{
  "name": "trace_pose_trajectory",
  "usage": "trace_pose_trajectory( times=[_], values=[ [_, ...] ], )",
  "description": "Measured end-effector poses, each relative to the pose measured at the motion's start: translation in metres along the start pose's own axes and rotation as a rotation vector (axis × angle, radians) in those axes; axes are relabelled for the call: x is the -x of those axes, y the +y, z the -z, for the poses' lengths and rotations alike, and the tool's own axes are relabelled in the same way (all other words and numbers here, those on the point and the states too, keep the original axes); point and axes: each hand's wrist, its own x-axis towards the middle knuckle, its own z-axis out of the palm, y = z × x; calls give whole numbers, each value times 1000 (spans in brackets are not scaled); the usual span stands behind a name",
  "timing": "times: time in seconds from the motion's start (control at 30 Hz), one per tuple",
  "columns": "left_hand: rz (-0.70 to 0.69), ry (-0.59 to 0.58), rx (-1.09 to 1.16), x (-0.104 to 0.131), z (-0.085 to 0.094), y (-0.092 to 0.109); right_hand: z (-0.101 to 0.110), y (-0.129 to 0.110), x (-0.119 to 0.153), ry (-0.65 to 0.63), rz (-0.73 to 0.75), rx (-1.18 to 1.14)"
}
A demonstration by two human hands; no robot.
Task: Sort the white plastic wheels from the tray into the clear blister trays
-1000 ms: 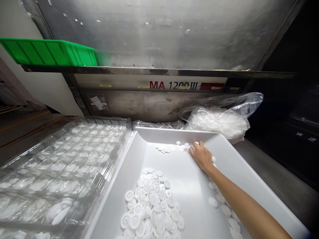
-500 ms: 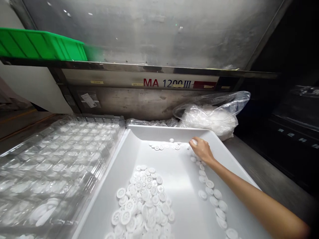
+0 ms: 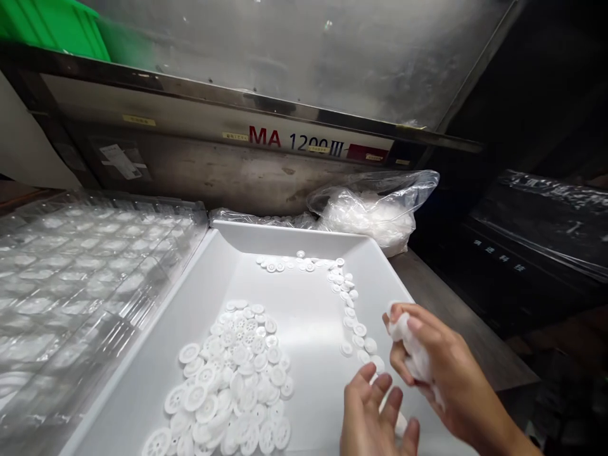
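A white tray holds a heap of round white plastic discs at its left. More discs lie in a line along its right and far sides. Over the tray's right edge, my right hand is closed around several white discs, blurred by motion. Just left of it and lower, my left hand has its fingers spread and curved, palm up. A bit of white shows behind its fingers; I see nothing held in it.
Stacked clear plastic trays with white pieces stand at the left. Behind the white tray lies a clear bag of white material. A metal ledge with a green bin crosses above. Dark equipment stands at the right.
My right hand has moved from the tray's far right corner toward me and now shows a handful of discs. My left hand has come into view. The camera view has shifted and tilted.
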Motion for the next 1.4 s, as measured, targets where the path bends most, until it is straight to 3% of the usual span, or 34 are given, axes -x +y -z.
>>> trace_pose_trajectory(
  times=[0.13,0.27,0.53,0.67,0.8,1.0,1.07,1.23,1.3,1.4],
  values=[
    [-44,-41,262,1,-37,1,-2,3,31,-63,376,233],
    [-60,-71,363,16,-46,5,-1,8,39,-146,627,389],
    [-115,-138,634,13,-44,-15,8,3,32,-254,691,522],
    [-13,-256,775,13,-45,-9,7,8,32,-243,749,524],
    [52,-291,818,10,-48,0,8,15,31,-210,792,530],
    [18,-201,823,2,-47,-5,10,14,36,-177,754,554],
    [16,-150,802,-1,-45,-10,15,11,38,-149,675,528],
    [38,-7,734,6,-43,-8,38,15,5,-82,68,279],
    [81,39,708,14,-44,0,37,24,-20,-127,-10,261],
    [100,42,726,24,-43,14,18,40,-44,-383,-82,281]
  ],
)
